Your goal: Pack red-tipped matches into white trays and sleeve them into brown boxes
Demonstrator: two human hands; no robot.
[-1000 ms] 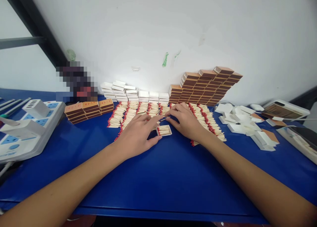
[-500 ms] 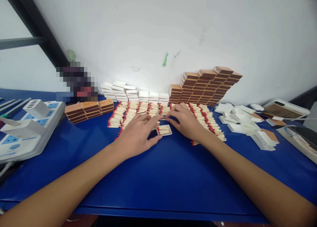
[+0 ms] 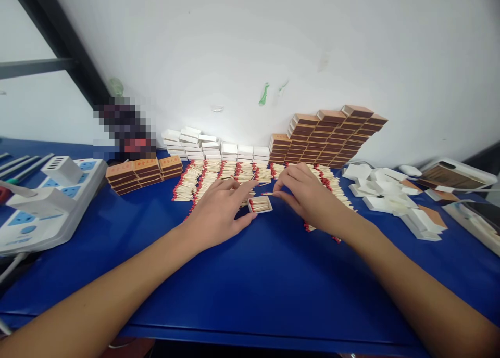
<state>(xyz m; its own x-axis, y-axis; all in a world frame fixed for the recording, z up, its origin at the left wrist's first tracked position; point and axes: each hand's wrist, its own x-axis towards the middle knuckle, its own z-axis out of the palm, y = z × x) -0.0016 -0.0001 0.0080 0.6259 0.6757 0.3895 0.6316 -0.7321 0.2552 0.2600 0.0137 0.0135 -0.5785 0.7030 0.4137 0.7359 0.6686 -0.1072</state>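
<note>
A small white matchbox tray (image 3: pixel 260 205) with red-headed matches lying in it sits on the blue table. My left hand (image 3: pixel 221 208) is at the tray's left side, thumb and forefinger spread apart; whether the thumb touches the tray I cannot tell. Between the thumb and fingertips of my right hand (image 3: pixel 302 194), just right of the tray, is a single match (image 3: pixel 267 193), its red head pointing left. Rows of loose matches (image 3: pixel 188 183) lie behind and under both hands, partly hidden by them.
Stacked brown matchboxes (image 3: pixel 328 137) and white trays (image 3: pixel 211 149) line the wall. More matchboxes (image 3: pixel 144 175) stand at left beside a power strip (image 3: pixel 74 212). Loose white trays and sleeves (image 3: pixel 386 189) lie in a heap at right, near a phone-like device (image 3: pixel 480 215).
My right hand has drawn back to the right and now shows a match in its fingertips. My left hand stays beside the tray. The view has shifted slightly.
</note>
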